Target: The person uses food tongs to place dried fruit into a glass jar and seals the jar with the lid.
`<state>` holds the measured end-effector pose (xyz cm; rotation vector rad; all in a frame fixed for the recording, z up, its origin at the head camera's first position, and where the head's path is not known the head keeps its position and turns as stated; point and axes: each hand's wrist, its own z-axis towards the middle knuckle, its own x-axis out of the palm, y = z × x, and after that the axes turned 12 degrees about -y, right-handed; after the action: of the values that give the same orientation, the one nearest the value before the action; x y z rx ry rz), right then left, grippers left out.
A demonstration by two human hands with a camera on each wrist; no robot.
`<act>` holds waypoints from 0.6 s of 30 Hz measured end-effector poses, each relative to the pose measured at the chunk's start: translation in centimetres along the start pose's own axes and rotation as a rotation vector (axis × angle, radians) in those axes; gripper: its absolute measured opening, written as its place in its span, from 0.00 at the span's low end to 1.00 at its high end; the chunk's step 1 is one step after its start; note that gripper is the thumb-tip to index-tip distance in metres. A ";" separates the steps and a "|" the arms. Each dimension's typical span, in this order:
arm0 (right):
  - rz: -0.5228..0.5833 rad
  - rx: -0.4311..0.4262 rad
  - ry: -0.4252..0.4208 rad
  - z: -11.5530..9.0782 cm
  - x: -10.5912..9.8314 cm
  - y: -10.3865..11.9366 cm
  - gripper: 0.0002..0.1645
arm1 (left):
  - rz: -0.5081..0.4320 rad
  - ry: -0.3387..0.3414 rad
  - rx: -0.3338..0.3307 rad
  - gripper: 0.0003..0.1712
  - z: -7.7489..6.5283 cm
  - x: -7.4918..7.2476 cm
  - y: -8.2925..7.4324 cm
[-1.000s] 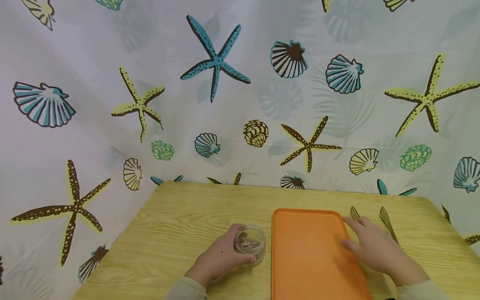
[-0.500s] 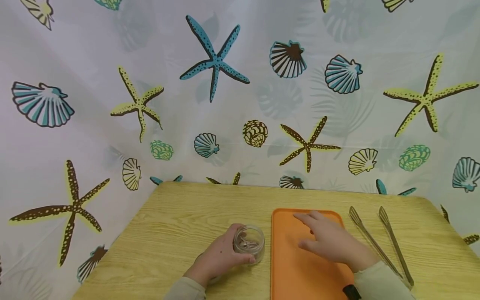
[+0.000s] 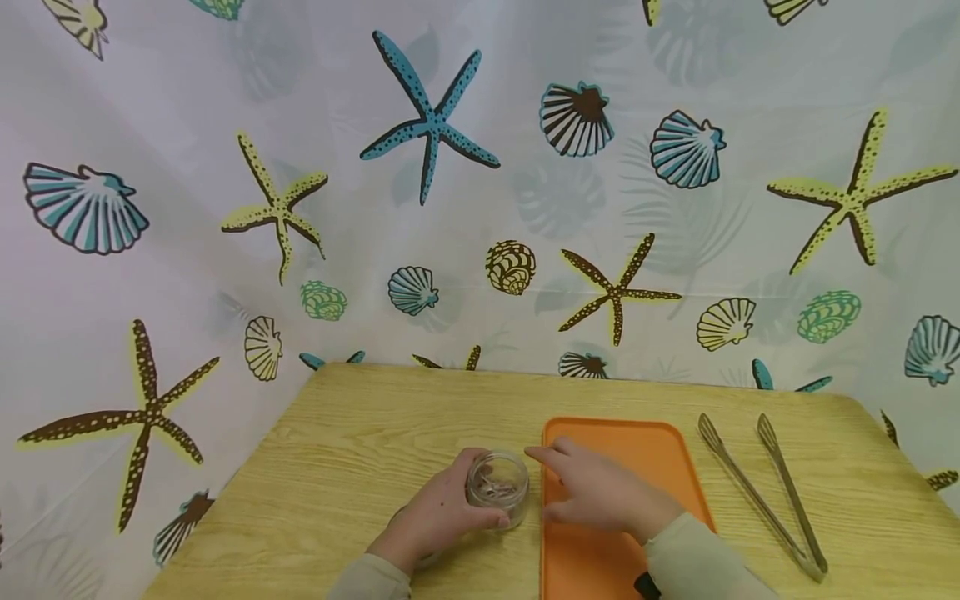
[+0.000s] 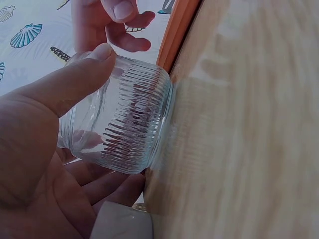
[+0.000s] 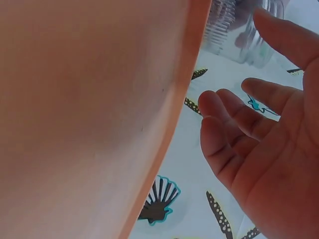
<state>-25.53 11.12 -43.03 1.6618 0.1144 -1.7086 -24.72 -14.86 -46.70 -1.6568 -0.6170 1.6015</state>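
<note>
My left hand (image 3: 442, 508) grips a clear ribbed glass jar (image 4: 134, 114) that stands on the table left of the orange tray. Small shiny pieces lie in the bottom of the jar; their kind is hard to make out. Over the tray (image 3: 630, 433), my right hand (image 3: 600, 492) is held with fingers loosely spread and pointing at the jar, a short gap away. In the right wrist view, nothing lies between the right hand's fingers (image 5: 254, 117).
Metal tongs (image 3: 787, 508) lie spread on the wooden table (image 3: 390, 417) right of the tray. A pale object (image 4: 122, 221), partly cut off, shows below the left hand in the left wrist view. A shell-and-starfish patterned curtain (image 3: 480, 208) hangs behind the table.
My right hand has moved left from the tongs' side, across the tray, to near the jar, which uncovers the tongs. The left hand and the jar have stayed in place.
</note>
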 end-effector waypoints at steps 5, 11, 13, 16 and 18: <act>0.011 0.025 0.023 0.8 0.5 0.8 0.50 | -0.003 0.014 0.004 0.54 0.1 -0.1 0.2; 0.086 0.053 0.040 2.1 1.4 0.9 0.53 | 0.010 0.008 0.019 0.55 0.1 0.0 0.3; 0.124 0.050 0.047 2.6 1.6 0.8 0.52 | 0.016 0.012 0.021 0.56 0.0 0.0 0.2; 0.194 0.040 0.065 3.3 1.8 0.6 0.51 | 0.014 0.018 0.024 0.56 -0.1 -0.1 0.1; 0.244 0.023 0.080 3.8 1.8 0.5 0.50 | 0.008 0.021 0.026 0.56 -0.2 -0.2 0.0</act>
<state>-28.23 7.93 -43.88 1.6861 -0.0689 -1.4665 -24.57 -15.08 -46.59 -1.6568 -0.5768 1.5898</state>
